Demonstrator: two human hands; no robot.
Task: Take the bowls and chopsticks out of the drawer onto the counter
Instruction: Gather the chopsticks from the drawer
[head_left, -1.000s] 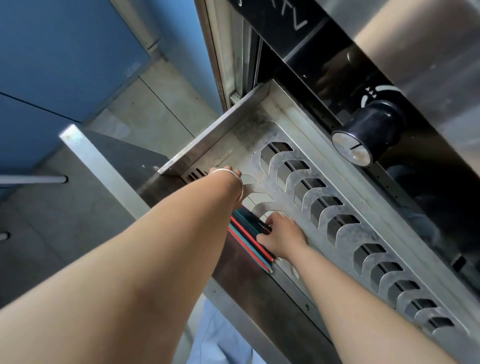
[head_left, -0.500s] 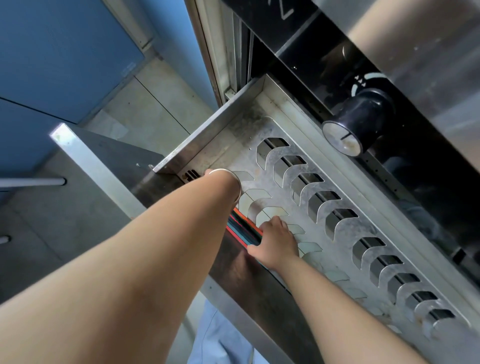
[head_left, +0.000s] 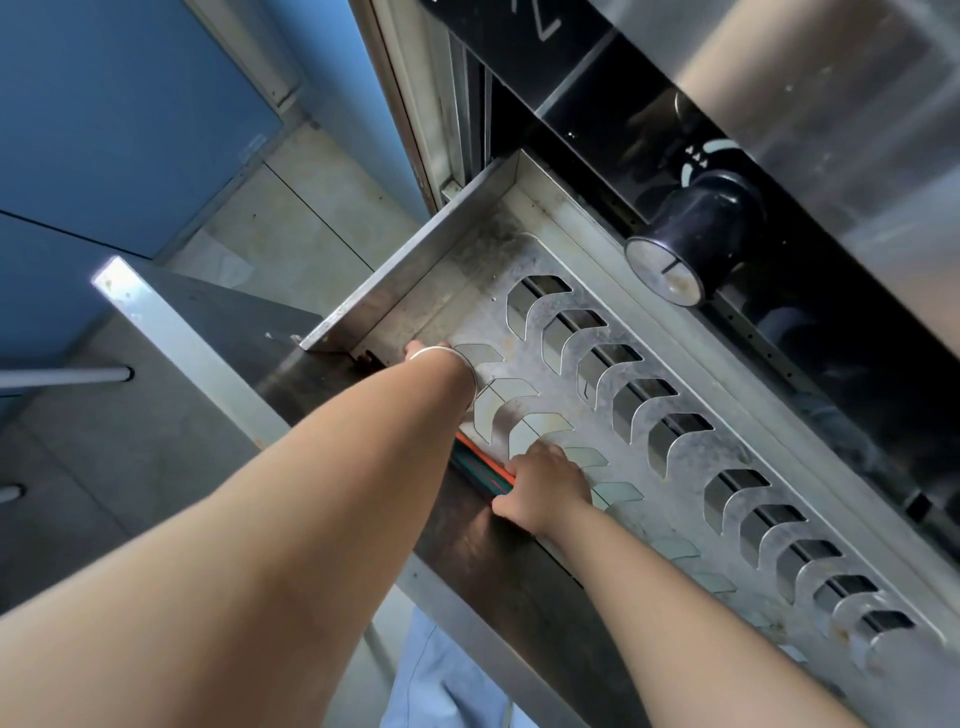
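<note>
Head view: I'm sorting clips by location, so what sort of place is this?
Probably a kitchen with a built-in appliance: a pulled-out steel drawer with a slotted rack, coloured chopsticks at its front, and a black dial above.

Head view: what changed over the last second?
The right hand slid along the chopsticks toward their far end, so it now covers more of the bundle and less colour shows; whether it grips them is unclear. The left hand stayed at the drawer front corner, mostly hidden behind its wrist. Drawer still open, chopsticks still inside, knob unchanged. No bowls visible.
</note>
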